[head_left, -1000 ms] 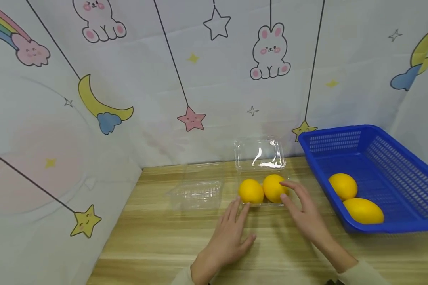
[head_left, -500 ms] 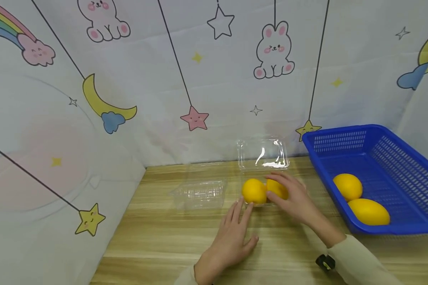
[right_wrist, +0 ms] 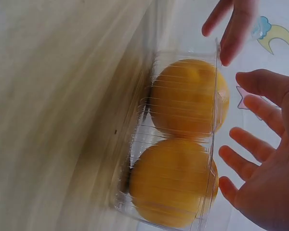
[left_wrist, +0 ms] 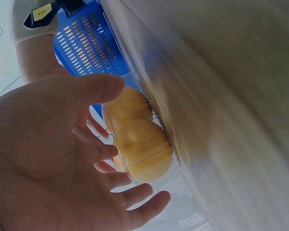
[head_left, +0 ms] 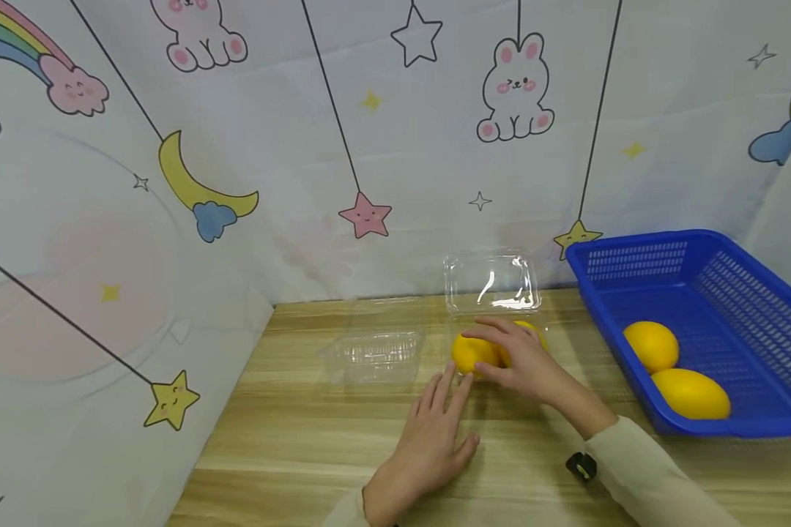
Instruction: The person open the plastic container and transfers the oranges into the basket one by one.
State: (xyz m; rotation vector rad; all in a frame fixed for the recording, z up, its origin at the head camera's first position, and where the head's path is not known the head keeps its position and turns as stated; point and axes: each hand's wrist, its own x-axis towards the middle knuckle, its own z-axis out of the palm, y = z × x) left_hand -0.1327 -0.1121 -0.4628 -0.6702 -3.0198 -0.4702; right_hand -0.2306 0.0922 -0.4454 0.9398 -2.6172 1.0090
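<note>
Two oranges sit side by side in a clear plastic clamshell box (head_left: 458,282) whose lid stands up behind them. My right hand (head_left: 524,366) reaches over the box, thumb and forefinger spread about the left orange (head_left: 466,355). It partly hides the right orange (right_wrist: 173,183), which shows whole through the box wall in the right wrist view. In that view the fingers are loosely bent and apart from each other, near the fruit. My left hand (head_left: 428,439) lies low in front of the box, fingers straight, fingertips right at its front edge.
A second clear box (head_left: 376,355), holding no fruit, stands open to the left. At the right is a blue mesh basket (head_left: 692,293) with two more yellow-orange fruits (head_left: 688,395). A printed cloth (head_left: 415,161) hangs behind the wooden table (head_left: 290,439).
My right hand has moved left, from the right orange across to the left one. The left hand has kept its place by the box. The head view has shifted slightly.
</note>
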